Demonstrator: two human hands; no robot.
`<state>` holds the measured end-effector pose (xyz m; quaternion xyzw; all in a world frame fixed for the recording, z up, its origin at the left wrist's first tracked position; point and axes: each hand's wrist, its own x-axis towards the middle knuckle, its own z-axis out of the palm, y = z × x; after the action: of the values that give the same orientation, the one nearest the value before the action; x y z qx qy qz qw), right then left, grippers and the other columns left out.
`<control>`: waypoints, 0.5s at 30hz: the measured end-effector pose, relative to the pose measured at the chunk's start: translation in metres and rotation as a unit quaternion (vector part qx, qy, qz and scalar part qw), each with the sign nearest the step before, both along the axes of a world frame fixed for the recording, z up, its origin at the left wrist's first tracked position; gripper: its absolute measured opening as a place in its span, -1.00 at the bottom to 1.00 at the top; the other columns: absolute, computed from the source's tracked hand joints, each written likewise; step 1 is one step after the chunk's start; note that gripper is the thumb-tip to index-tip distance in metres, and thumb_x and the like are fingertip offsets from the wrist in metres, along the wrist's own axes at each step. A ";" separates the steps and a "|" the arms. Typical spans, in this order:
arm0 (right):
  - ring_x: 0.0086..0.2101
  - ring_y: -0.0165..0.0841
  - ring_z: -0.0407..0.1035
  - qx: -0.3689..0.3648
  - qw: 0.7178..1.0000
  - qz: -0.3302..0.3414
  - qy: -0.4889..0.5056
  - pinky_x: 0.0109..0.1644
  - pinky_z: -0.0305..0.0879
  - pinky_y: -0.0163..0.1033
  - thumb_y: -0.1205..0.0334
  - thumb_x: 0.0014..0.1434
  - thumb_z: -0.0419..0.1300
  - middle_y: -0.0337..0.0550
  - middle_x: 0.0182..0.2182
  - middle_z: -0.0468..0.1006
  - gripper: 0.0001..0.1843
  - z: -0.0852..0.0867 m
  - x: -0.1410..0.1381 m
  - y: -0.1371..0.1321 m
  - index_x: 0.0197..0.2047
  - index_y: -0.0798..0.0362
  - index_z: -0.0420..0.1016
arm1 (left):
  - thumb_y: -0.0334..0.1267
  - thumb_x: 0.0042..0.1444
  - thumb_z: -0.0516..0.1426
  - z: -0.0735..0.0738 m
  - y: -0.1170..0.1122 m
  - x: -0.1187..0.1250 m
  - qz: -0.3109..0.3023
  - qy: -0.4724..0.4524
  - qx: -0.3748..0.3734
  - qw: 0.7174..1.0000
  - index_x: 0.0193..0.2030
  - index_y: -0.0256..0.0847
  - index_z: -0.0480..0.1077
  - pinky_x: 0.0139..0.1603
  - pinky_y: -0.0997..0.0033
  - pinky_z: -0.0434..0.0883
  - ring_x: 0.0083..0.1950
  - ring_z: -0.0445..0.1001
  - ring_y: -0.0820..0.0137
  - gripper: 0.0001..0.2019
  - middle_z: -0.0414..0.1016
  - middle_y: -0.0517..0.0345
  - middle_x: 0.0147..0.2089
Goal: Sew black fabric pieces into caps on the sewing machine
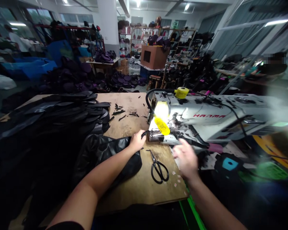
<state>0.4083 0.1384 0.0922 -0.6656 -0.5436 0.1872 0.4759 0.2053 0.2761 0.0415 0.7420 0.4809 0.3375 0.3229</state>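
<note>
My left hand [137,141] grips the edge of a black leather bag piece [105,159] on the wooden worktable [124,108], with a narrow black strip running from my fingers towards the sewing machine. My right hand [186,159] is motion-blurred above the machine's bed, fingers apart, and holds nothing I can see. The white HANMA industrial sewing machine [199,116] stands to the right of my left hand, with its needle area hidden behind a glowing lamp. Black-handled scissors [159,169] lie on the table between my hands.
A tall stack of black leather pieces [50,118] fills the table's left side, and black scraps [118,111] lie near the machine. A yellow tape roll [181,92] sits on the machine. A co-worker [273,64] is at the right; bag-filled shelves [144,38] and heaped bags stand behind.
</note>
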 end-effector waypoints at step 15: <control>0.00 -0.07 0.38 0.109 0.959 -0.003 -0.261 0.25 0.20 0.11 0.05 0.24 0.18 0.12 -0.08 0.59 -0.69 0.008 -0.034 0.053 -0.12 0.10 0.57 | -0.03 0.32 0.05 0.013 -0.029 -0.027 -0.067 0.036 0.002 0.997 -0.50 -0.18 0.43 -0.35 0.41 0.17 -0.42 0.31 0.42 -0.59 0.40 0.23 -0.51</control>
<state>0.3746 0.1913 0.1004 -0.6374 -0.6638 -0.0544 0.3876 0.1778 0.2470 0.0540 0.7850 0.4404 0.2890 0.3259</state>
